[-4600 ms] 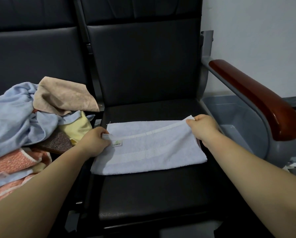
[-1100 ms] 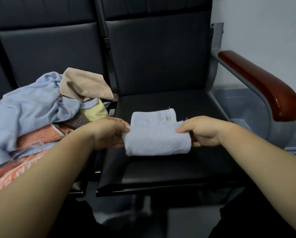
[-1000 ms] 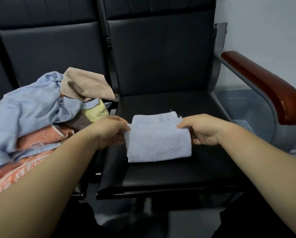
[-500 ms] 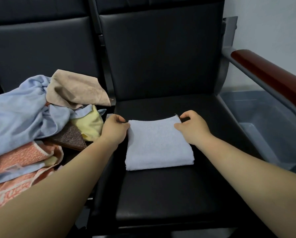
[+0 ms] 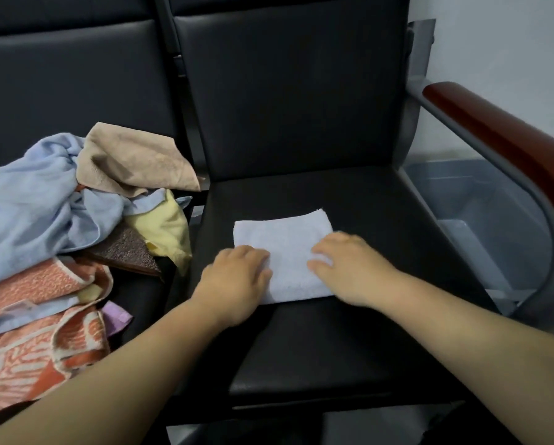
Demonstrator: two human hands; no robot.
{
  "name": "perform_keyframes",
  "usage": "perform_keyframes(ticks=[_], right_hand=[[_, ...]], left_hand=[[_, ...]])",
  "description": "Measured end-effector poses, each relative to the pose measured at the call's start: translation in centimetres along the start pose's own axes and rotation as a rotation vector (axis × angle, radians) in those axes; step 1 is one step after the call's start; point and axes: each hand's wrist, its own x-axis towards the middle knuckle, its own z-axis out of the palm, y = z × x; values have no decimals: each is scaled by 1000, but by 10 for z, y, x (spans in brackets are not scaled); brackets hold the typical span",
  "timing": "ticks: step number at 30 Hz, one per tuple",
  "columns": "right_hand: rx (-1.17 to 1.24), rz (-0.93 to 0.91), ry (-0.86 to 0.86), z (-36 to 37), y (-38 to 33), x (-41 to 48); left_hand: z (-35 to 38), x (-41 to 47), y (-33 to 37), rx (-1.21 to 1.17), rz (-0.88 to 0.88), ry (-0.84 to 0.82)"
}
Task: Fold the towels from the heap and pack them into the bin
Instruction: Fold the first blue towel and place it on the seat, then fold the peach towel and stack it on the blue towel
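A pale blue towel (image 5: 283, 239), folded into a small square, lies flat on the black chair seat (image 5: 349, 332). My left hand (image 5: 235, 277) rests flat on its near left edge with the fingers stretched out. My right hand (image 5: 349, 268) presses flat on its near right part, a little blurred. On the seat to the left is the heap of towels (image 5: 60, 226): light blue, beige, yellow, brown, orange patterned and a bit of purple. The grey bin (image 5: 481, 226) stands on the floor to the right, beyond the armrest, and what I see of its inside holds nothing.
A wooden armrest (image 5: 506, 149) on a grey metal frame runs between the seat and the bin. Black chair backs rise behind both seats. A pale wall is at the back right.
Both hands held the towel's far corners half a second ago; they have let go and slid back to its near edge, lying flat on it. The towel stays folded on the seat.
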Motion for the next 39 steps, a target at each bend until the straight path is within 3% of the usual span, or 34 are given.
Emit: perform_keyframes(ticks=[2,9,17,26,29,33,36,39], right_hand=[[-136,-28,-101,13,1,-10],[-212,91,-89,-2,49,30],[-161,207,-42,-57,144,102],[-50,194,8,-71,166,135],[-32,206,65,-69,157,116],[-198,40,77,-54,113,83],[-185,-108,-75,-34,48,73],[-155,-242,-153,-5,-23,82]], left_hand=[[10,-6,2,51,-8,-99],[18,49,42,16,-10,-185],[37,167,128,-9,5,-160],[43,217,133,-33,42,-109],[41,200,123,-193,63,-37],[28,141,89,-462,-3,-33],[-5,97,35,-366,-30,-115],[-52,71,-22,-220,-113,-16]])
